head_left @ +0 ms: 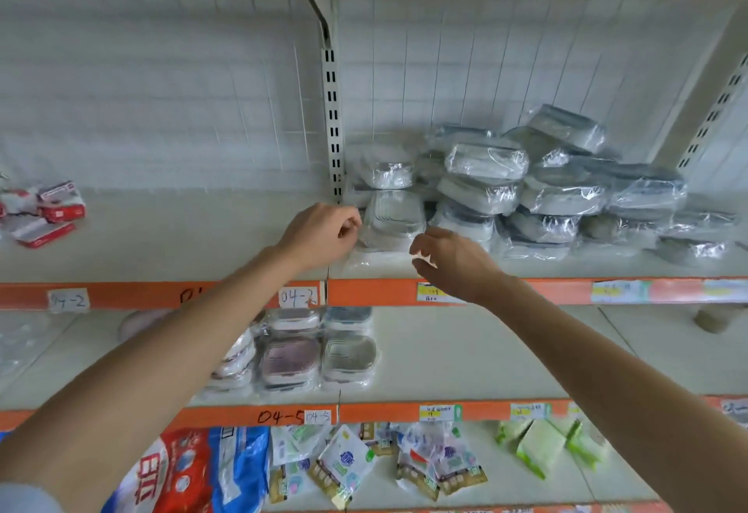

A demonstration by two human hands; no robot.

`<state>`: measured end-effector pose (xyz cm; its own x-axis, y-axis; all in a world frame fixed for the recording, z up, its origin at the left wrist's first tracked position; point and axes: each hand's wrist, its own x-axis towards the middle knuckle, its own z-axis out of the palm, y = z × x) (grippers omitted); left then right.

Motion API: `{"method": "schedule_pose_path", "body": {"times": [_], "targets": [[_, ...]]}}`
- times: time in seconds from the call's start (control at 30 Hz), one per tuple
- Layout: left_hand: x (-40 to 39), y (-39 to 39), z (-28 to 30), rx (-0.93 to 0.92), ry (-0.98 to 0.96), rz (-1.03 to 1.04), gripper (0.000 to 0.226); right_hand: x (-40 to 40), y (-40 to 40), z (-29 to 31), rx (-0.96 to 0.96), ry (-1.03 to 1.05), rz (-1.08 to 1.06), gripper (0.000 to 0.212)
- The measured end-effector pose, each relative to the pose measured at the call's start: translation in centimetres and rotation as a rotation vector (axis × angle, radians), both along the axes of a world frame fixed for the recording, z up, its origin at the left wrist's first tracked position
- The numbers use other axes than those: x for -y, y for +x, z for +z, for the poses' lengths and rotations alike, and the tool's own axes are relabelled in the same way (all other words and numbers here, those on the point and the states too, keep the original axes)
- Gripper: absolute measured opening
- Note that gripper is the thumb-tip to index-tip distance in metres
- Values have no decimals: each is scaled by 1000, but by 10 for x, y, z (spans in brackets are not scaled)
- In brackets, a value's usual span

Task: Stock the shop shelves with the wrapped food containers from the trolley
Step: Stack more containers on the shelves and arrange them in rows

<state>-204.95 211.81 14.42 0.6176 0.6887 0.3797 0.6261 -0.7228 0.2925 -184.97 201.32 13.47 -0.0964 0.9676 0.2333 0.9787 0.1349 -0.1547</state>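
Both hands are up at the upper shelf: the left hand has its fingers curled at the edge of a wrapped container, perhaps pinching its film, though I cannot tell; the right hand hovers loosely open just beside it. The container stands tilted against the pile of wrapped containers. It is pale and rectangular in glossy clear film, likely light, rigid and slippery, so best held by its two short sides.

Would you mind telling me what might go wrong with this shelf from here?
The heap of wrapped containers behind is piled loosely and tilted, so a nudge might bring some sliding down. The container between the hands, left hand and right hand, sits near the shelf edge and might slip off.
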Motion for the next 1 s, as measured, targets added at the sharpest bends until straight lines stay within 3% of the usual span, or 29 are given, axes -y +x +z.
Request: {"method": "schedule_pose_path", "body": {"times": [0.17, 0.4, 0.53, 0.73, 0.87, 1.0], "targets": [[-39, 3, 21, 51, 11, 17, 17, -34, -1, 31, -16, 47, -74, 34], [-102, 17, 38, 13, 56, -99, 22, -93, -18, 39, 64, -143, -274, 70], [-138, 35, 44, -129, 20, -119, 43, -116, -30, 22, -20, -327, -403, 91], [-180, 74, 44, -496, -2, -188, 88, -124, -37, 16, -185, -375, -470, 78], [-199, 102, 56, -728, 78, -233, 93, -126, -38, 16, -198, -387, -500, 77], [-202, 118, 54, -811, 83, -256, 93, -126, -40, 16, -212, -376, -514, 76]]}}
